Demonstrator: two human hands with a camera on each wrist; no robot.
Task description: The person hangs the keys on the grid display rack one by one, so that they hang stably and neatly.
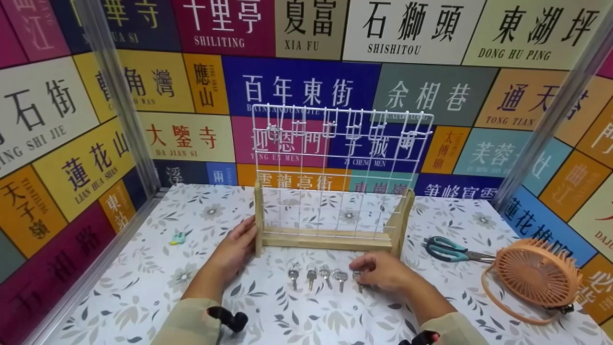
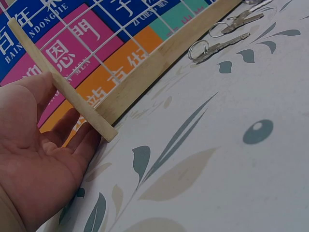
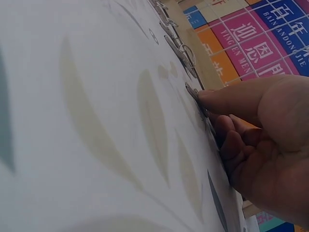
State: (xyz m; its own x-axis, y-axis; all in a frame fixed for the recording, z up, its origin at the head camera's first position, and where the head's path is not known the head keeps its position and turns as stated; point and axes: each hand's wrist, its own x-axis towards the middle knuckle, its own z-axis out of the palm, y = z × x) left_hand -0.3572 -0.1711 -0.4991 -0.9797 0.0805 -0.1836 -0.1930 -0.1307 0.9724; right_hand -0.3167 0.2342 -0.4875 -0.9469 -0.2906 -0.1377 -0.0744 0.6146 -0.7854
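A white wire grid rack (image 1: 335, 167) with wooden posts and a wooden base bar stands upright on the table. My left hand (image 1: 234, 249) holds its left wooden post (image 2: 72, 92), with the thumb on the near side and the fingers behind. In front of the base lies a row of several silver keys (image 1: 311, 278) with small rings. At the right end of that row, my right hand (image 1: 383, 273) pinches a key (image 3: 193, 94) between thumb and fingers, low at the tabletop. Part of this key is hidden by the hand. White hooks (image 1: 328, 127) hang along the top of the grid.
Pliers (image 1: 448, 250) with teal and black handles lie right of the rack, beside an orange fan (image 1: 536, 273). A small mint-green and yellow item (image 1: 177, 237) sits at the left. Sign-patterned walls (image 1: 301, 81) enclose the back and sides.
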